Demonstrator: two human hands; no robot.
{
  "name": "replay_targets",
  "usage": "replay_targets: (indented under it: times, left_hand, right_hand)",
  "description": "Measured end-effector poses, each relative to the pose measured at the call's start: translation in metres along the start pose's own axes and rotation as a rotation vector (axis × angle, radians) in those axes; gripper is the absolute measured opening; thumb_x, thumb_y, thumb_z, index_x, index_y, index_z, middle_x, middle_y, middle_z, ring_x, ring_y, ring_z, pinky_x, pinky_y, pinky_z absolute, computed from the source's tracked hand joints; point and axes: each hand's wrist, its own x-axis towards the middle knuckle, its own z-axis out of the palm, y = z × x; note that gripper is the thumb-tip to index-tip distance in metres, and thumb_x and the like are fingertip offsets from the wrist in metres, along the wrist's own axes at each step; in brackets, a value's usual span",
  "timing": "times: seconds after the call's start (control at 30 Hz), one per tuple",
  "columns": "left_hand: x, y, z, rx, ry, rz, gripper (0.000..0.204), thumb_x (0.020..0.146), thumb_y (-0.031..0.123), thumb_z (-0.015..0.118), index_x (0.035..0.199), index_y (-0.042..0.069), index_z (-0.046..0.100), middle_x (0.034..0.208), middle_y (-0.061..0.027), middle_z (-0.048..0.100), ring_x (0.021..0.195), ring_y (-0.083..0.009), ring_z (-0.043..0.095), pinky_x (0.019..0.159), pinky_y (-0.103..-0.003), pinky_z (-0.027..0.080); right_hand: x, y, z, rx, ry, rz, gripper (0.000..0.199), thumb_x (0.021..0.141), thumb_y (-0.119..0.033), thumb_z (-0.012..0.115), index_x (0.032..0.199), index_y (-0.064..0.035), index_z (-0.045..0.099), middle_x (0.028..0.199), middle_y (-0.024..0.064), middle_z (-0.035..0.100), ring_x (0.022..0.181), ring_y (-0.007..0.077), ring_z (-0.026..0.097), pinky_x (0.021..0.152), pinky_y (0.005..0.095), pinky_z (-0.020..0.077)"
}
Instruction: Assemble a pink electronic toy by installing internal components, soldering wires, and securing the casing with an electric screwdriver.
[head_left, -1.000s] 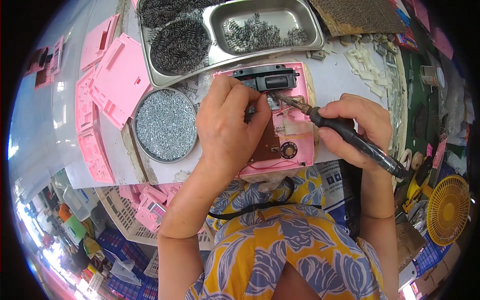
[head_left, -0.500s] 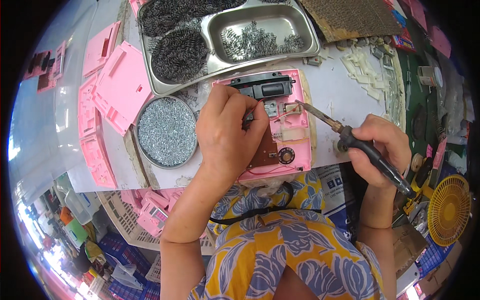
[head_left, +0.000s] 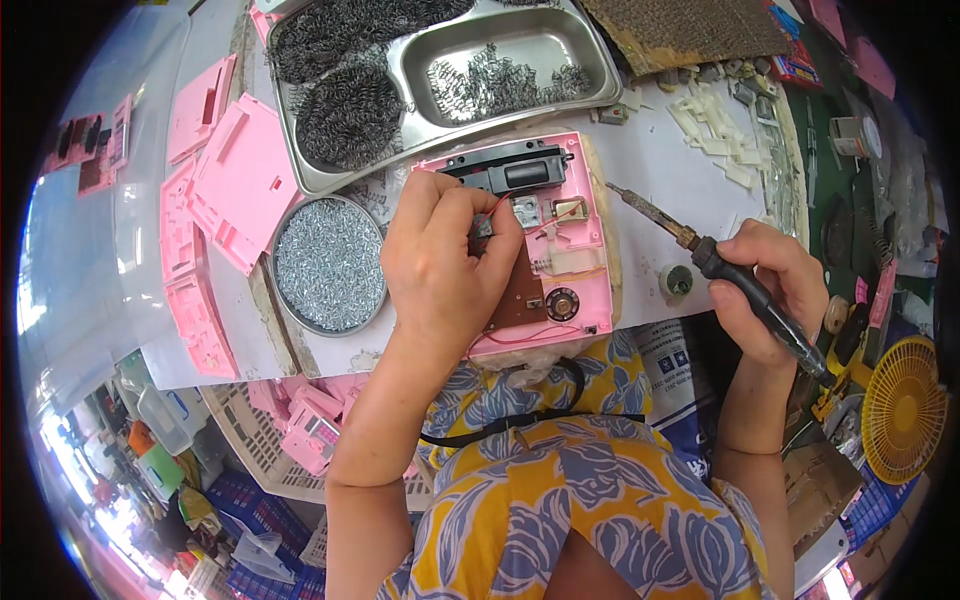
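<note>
Head view: left hand [head_left: 445, 265] pinches small parts inside the light, brittle pink plastic casing [head_left: 585, 250]; right hand [head_left: 765, 285] is wrapped tight around the soldering iron [head_left: 720, 270] handle, well clear of its tip.

We saw steel tray [head_left: 610, 75] of springs [head_left: 500, 80] at top, round tin [head_left: 328, 264] of screws beside it, pink shells [head_left: 240, 180] stacked left, yellow fan [head_left: 903, 410] at right, crates [head_left: 260, 440] below bench.
</note>
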Motion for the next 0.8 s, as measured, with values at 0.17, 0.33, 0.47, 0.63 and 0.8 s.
replay_targets:
  times: [0.17, 0.33, 0.47, 0.63, 0.8]
  left_hand:
    - [0.007, 0.018, -0.024, 0.075, -0.04, 0.083, 0.022, 0.075, 0.004, 0.08, 0.093, 0.004, 0.067, 0.09, -0.0079, 0.058, 0.069, -0.0237, 0.06, 0.057, -0.035, 0.049]
    - [-0.011, 0.053, -0.029, -0.145, -0.468, -0.006, 0.03, 0.076, 0.005, 0.083, 0.102, 0.002, 0.068, 0.09, -0.0104, 0.061, 0.072, -0.0255, 0.064, 0.062, -0.036, 0.052]
    - [-0.012, 0.041, -0.005, -0.066, -0.502, 0.143, 0.024, 0.079, 0.002, 0.079, 0.1, 0.005, 0.068, 0.093, -0.0128, 0.063, 0.075, -0.0305, 0.065, 0.062, -0.037, 0.053]
    - [-0.01, 0.034, -0.008, -0.441, -0.468, -0.151, 0.007, 0.089, -0.002, 0.071, 0.094, 0.002, 0.068, 0.089, -0.0012, 0.065, 0.062, -0.0065, 0.06, 0.057, -0.024, 0.049]
    - [-0.009, 0.027, -0.016, -0.564, -0.605, -0.451, 0.005, 0.088, -0.001, 0.07, 0.092, -0.002, 0.066, 0.07, -0.0047, 0.062, 0.057, -0.0073, 0.054, 0.052, -0.024, 0.042]
  right_hand:
    - [-0.008, 0.001, -0.01, -0.003, 0.056, 0.005, 0.032, 0.076, -0.006, 0.079, 0.104, 0.0033, 0.067, 0.077, 0.0099, 0.066, 0.061, 0.0136, 0.056, 0.056, 0.0253, 0.0395]
    - [-0.014, 0.002, -0.014, 0.084, 0.092, 0.048, 0.033, 0.076, -0.002, 0.079, 0.106, 0.0043, 0.067, 0.086, 0.0113, 0.069, 0.069, 0.0134, 0.059, 0.061, 0.0237, 0.0417]
    - [-0.013, -0.002, -0.005, 0.015, 0.092, 0.033, 0.034, 0.077, -0.002, 0.08, 0.108, 0.0044, 0.068, 0.093, 0.011, 0.071, 0.075, 0.0129, 0.062, 0.067, 0.0243, 0.0466]
    - [-0.031, -0.011, -0.006, 0.173, 0.238, 0.284, 0.035, 0.083, -0.003, 0.077, 0.115, 0.004, 0.064, 0.102, 0.0101, 0.069, 0.088, 0.0122, 0.063, 0.08, 0.024, 0.0488]
    - [-0.032, -0.015, -0.001, 0.193, 0.214, 0.302, 0.033, 0.084, -0.003, 0.076, 0.114, 0.0037, 0.064, 0.102, 0.0092, 0.068, 0.089, 0.0116, 0.063, 0.081, 0.024, 0.0491]
